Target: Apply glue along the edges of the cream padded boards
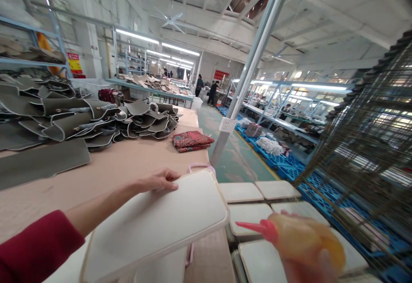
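Observation:
My left hand is closed on the far edge of a white rounded rectangular panel, thumb on top and the fingers out of sight beneath. The panel has a pale beige rim and is tilted above the table edge. In my right hand is a squeeze bottle of amber liquid, its red nozzle pointing left toward the panel; hand and bottle are blurred. Below and to the right, several similar white panels lie in stacks. A pink strap shows behind the held panel.
Grey-brown cut pieces with white edges are heaped on the table at left, near a folded red patterned cloth. A metal post rises beyond. Blue pallets and a wire rack stand at right; people are far back.

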`<action>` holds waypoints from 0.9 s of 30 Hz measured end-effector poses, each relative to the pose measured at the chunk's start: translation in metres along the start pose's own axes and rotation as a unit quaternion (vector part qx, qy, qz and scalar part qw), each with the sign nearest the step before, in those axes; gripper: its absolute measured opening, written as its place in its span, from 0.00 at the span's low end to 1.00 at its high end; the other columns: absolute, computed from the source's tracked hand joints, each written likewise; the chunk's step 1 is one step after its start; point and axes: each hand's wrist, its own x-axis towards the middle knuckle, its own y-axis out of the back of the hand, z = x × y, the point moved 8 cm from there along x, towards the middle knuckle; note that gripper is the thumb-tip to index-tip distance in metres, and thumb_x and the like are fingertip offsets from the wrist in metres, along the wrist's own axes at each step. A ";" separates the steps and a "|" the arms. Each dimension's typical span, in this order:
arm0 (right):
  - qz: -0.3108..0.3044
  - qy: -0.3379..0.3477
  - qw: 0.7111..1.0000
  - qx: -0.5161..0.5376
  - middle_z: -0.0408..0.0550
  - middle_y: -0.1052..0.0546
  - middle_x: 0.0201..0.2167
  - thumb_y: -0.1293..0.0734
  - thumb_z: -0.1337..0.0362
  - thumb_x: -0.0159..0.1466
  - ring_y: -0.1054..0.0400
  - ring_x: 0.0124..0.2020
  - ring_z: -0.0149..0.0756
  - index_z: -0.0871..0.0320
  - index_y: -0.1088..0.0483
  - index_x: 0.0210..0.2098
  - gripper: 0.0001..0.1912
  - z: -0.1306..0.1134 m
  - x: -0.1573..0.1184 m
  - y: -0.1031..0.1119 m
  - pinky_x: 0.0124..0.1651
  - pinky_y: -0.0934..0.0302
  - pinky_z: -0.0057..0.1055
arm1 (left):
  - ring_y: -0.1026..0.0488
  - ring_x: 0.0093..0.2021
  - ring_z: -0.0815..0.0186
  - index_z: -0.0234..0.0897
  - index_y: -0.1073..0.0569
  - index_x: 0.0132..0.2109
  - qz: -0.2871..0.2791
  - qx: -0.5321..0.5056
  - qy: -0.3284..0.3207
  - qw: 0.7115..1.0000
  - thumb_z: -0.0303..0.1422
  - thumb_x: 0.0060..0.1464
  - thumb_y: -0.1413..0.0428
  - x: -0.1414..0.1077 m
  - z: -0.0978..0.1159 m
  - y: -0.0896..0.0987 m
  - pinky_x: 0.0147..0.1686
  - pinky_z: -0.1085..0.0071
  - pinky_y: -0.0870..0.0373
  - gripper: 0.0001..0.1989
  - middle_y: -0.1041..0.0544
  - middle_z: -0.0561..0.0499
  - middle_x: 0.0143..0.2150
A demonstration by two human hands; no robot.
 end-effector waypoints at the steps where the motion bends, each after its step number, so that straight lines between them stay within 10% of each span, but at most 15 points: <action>1: -0.003 0.022 1.000 -0.016 0.46 0.31 0.56 0.28 0.45 0.49 0.40 0.58 0.51 0.49 0.30 0.46 0.28 -0.013 -0.001 -0.006 0.65 0.58 0.54 | 0.32 0.28 0.67 0.35 0.23 0.39 -0.008 0.004 -0.004 1.000 0.46 0.46 0.39 -0.004 0.005 -0.003 0.28 0.76 0.40 0.20 0.24 0.52 0.32; 8: -0.061 0.016 0.996 -0.060 0.43 0.38 0.62 0.24 0.46 0.41 0.52 0.65 0.48 0.46 0.37 0.55 0.44 -0.035 -0.004 -0.017 0.67 0.64 0.45 | 0.34 0.28 0.68 0.35 0.23 0.34 -0.063 0.041 0.000 0.997 0.45 0.46 0.39 -0.023 0.032 -0.024 0.27 0.75 0.40 0.16 0.26 0.53 0.29; 16: -0.147 -0.001 0.986 -0.073 0.55 0.30 0.55 0.25 0.51 0.45 0.35 0.54 0.55 0.50 0.38 0.55 0.40 -0.033 -0.002 -0.009 0.53 0.39 0.52 | 0.33 0.28 0.64 0.35 0.23 0.31 -0.088 0.044 0.042 0.994 0.43 0.42 0.37 -0.032 0.052 -0.043 0.28 0.72 0.38 0.14 0.26 0.52 0.26; 27: -0.160 0.057 0.978 -0.120 0.57 0.23 0.44 0.25 0.48 0.47 0.35 0.54 0.56 0.55 0.32 0.50 0.34 -0.030 0.015 0.027 0.50 0.38 0.51 | 0.32 0.26 0.64 0.35 0.21 0.34 -0.081 0.036 0.052 0.995 0.40 0.43 0.37 -0.036 0.052 -0.043 0.24 0.73 0.40 0.13 0.25 0.51 0.26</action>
